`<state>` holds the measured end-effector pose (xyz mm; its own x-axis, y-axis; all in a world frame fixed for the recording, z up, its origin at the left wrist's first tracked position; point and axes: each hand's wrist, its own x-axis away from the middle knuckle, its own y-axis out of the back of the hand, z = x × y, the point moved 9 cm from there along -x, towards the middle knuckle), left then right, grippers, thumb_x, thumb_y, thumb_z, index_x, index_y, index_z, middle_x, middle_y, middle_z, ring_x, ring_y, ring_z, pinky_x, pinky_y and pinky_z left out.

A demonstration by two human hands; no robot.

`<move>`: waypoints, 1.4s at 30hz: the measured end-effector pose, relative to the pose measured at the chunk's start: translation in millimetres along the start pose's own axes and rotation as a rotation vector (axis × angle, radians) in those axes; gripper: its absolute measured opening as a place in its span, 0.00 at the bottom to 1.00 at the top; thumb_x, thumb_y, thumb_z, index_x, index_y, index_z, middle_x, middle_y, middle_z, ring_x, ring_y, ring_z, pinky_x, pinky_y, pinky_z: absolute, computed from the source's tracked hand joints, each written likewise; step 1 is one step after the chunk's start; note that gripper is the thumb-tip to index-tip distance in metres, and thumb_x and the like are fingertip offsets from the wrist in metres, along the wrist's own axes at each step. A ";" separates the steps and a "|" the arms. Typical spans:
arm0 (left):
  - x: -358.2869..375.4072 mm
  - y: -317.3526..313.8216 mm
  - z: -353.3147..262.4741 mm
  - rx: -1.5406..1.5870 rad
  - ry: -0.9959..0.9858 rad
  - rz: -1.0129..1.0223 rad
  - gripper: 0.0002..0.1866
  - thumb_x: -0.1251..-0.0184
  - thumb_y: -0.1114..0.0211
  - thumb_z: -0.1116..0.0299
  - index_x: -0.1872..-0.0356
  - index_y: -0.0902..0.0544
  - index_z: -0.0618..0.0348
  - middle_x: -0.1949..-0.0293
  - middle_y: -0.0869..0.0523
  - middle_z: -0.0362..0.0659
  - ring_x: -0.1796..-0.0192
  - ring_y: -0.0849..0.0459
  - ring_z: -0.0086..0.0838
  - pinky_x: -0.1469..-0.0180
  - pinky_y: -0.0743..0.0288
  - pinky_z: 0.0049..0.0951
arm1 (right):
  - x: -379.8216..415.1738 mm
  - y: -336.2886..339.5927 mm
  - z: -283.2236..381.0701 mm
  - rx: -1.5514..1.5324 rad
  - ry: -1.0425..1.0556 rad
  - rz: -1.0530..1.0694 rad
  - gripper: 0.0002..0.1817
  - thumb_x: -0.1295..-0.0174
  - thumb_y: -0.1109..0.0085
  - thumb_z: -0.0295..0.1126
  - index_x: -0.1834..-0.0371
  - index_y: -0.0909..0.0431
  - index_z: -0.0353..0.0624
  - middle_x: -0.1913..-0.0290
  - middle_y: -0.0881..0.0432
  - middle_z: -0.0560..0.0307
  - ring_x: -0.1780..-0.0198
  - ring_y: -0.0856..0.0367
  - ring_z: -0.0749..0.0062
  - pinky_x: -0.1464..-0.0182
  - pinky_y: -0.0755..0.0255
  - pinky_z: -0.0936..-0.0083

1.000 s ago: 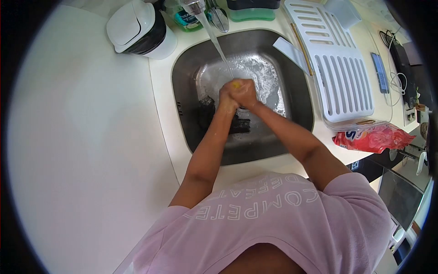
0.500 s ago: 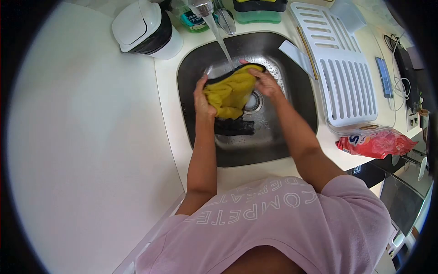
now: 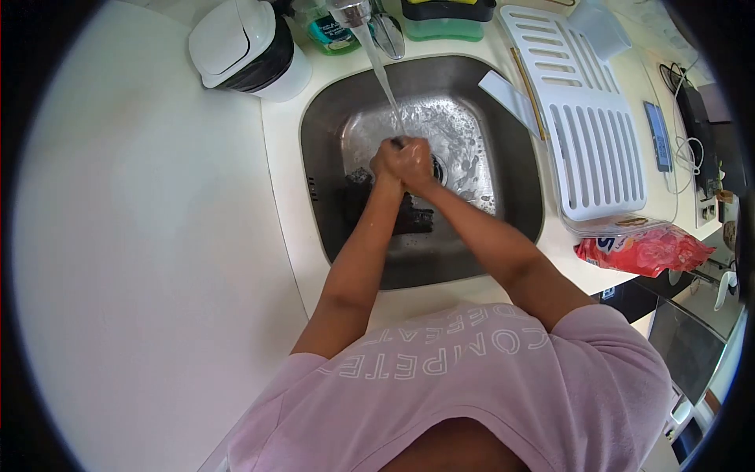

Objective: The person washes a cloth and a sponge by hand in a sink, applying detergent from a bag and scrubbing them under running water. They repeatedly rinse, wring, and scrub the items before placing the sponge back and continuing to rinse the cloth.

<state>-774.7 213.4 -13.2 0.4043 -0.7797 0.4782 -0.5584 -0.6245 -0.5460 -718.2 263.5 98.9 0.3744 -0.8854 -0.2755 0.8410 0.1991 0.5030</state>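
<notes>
From afar, I watch left hand (image 3: 383, 164) and right hand (image 3: 414, 163) clenched around a mostly hidden cloth (image 3: 398, 142); water (image 3: 382, 79) from the far tap (image 3: 351, 12) could loosen their grip.

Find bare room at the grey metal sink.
Wet bare sink floor lies right of the right hand; a narrow white counter strip borders the left rim. Crowded: behind, by green plastic bottle and chrome faucet; rightward, by white slatted plastic rack and red plastic bag.
</notes>
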 end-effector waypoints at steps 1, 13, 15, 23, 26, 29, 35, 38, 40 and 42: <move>6.2 -6.8 -6.3 0.002 -0.001 -0.003 0.20 0.43 0.46 0.52 0.62 0.24 0.61 0.63 0.22 0.45 0.61 0.22 0.33 0.61 0.28 0.33 | 5.3 10.6 15.4 -0.092 0.025 -0.042 0.19 0.55 0.46 0.38 0.91 0.28 0.31 0.86 0.28 0.39 0.81 0.26 0.49 0.76 0.33 0.63; 50.0 -14.7 -84.7 -0.105 0.051 -0.071 0.16 0.43 0.40 0.65 0.60 0.26 0.69 0.63 0.20 0.48 0.60 0.21 0.34 0.57 0.27 0.34 | 25.3 -32.1 -29.4 -0.961 -0.594 0.957 0.19 0.49 0.38 0.41 0.60 0.23 0.38 0.67 0.21 0.61 0.63 0.26 0.78 0.57 0.33 0.80; 59.7 -12.6 -96.9 -0.001 0.000 -0.094 0.15 0.44 0.40 0.67 0.61 0.25 0.70 0.63 0.21 0.49 0.60 0.21 0.35 0.57 0.26 0.35 | 25.2 -37.2 -54.6 -0.571 -0.470 1.152 0.20 0.51 0.36 0.39 0.58 0.24 0.38 0.64 0.21 0.60 0.62 0.26 0.77 0.56 0.33 0.79; 77.9 -21.8 -101.7 0.479 0.055 0.016 0.21 0.39 0.48 0.56 0.53 0.27 0.63 0.53 0.24 0.50 0.50 0.25 0.41 0.46 0.34 0.44 | -8.8 -17.0 -84.7 -1.323 -0.770 0.476 0.17 0.50 0.40 0.38 0.60 0.23 0.39 0.60 0.22 0.56 0.58 0.25 0.70 0.56 0.32 0.77; 23.6 8.7 -26.7 0.200 0.205 -0.121 0.17 0.41 0.45 0.58 0.58 0.26 0.60 0.61 0.22 0.45 0.56 0.23 0.37 0.51 0.32 0.42 | 0.2 -45.2 -51.8 -0.833 -0.509 0.253 0.11 0.49 0.43 0.36 0.71 0.19 0.40 0.71 0.19 0.53 0.66 0.21 0.64 0.60 0.30 0.73; 27.3 -25.0 -23.7 0.734 -0.107 0.719 0.14 0.41 0.45 0.59 0.62 0.26 0.59 0.65 0.23 0.42 0.60 0.23 0.34 0.58 0.29 0.40 | 10.1 -4.2 48.7 -0.242 -0.082 0.253 0.11 0.53 0.41 0.36 0.79 0.22 0.38 0.79 0.22 0.52 0.74 0.23 0.72 0.67 0.29 0.75; 31.8 8.9 -6.1 0.026 0.240 -0.590 0.11 0.41 0.47 0.63 0.65 0.25 0.60 0.65 0.23 0.42 0.68 0.22 0.32 0.68 0.27 0.32 | -19.9 -19.3 -53.5 -0.185 -0.243 0.102 0.09 0.56 0.45 0.34 0.82 0.22 0.40 0.80 0.25 0.41 0.74 0.23 0.50 0.72 0.32 0.67; 22.1 1.4 -4.1 0.094 0.261 -0.518 0.13 0.41 0.47 0.62 0.62 0.26 0.61 0.64 0.23 0.44 0.67 0.21 0.32 0.66 0.26 0.33 | -9.7 1.1 2.4 -0.062 -0.023 0.004 0.09 0.57 0.47 0.33 0.85 0.24 0.37 0.80 0.24 0.42 0.75 0.24 0.50 0.74 0.32 0.65; 21.7 -8.1 -10.1 0.063 0.283 -0.342 0.15 0.40 0.47 0.59 0.60 0.26 0.61 0.63 0.22 0.45 0.65 0.21 0.32 0.63 0.26 0.34 | 1.9 7.1 40.0 -0.172 0.258 -0.050 0.09 0.54 0.48 0.28 0.83 0.23 0.35 0.79 0.24 0.40 0.79 0.23 0.53 0.77 0.32 0.70; 25.3 -18.8 -12.3 0.024 0.305 -0.170 0.17 0.39 0.47 0.57 0.58 0.27 0.60 0.62 0.22 0.45 0.63 0.21 0.33 0.61 0.25 0.35 | -17.0 8.1 15.5 -0.156 0.079 0.010 0.09 0.56 0.48 0.31 0.83 0.24 0.36 0.78 0.24 0.41 0.75 0.24 0.50 0.73 0.31 0.68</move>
<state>-762.9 205.9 17.6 0.2529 -0.6169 0.7453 -0.4833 -0.7479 -0.4550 -723.8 273.6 120.4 0.4070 -0.8487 -0.3377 0.8853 0.2756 0.3745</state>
